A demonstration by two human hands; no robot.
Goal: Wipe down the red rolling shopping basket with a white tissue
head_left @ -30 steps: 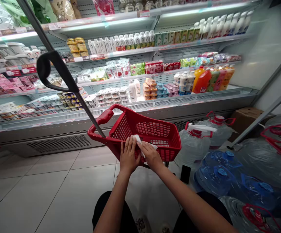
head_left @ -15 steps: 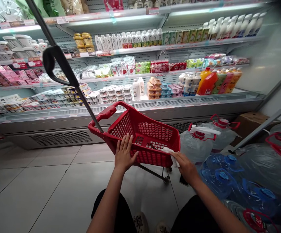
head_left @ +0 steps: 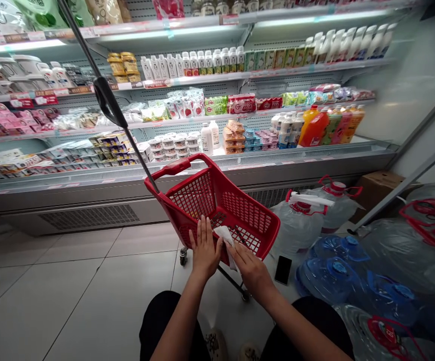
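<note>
- Resting flat with fingers spread wide, the left hand (head_left: 204,248) is pressing on the near rim of the red shopping basket (head_left: 255,220), gripping nothing.
- The right hand (head_left: 251,265) is pinching a crumpled white cloth (head_left: 225,235) against that same rim, fingers curled around the cloth's lower end, just at 3 o'clock of the left hand.
- The basket is standing on small wheels on the pale tiled floor (head_left: 70,281), at 12 o'clock from the person's knees, tilting a little.
- A long black pull handle (head_left: 108,103) is rising from the basket's far corner toward 11 o'clock.
- A black phone (head_left: 283,269) is lying on the floor at 3 o'clock of the right hand, near it but not touching.
- Large water jugs (head_left: 334,271) with red and blue caps are crowding the floor at 3 to 4 o'clock.
- A refrigerated shelf unit (head_left: 240,165) filled with bottles, cups and packets is running along 12 o'clock behind the basket.
</note>
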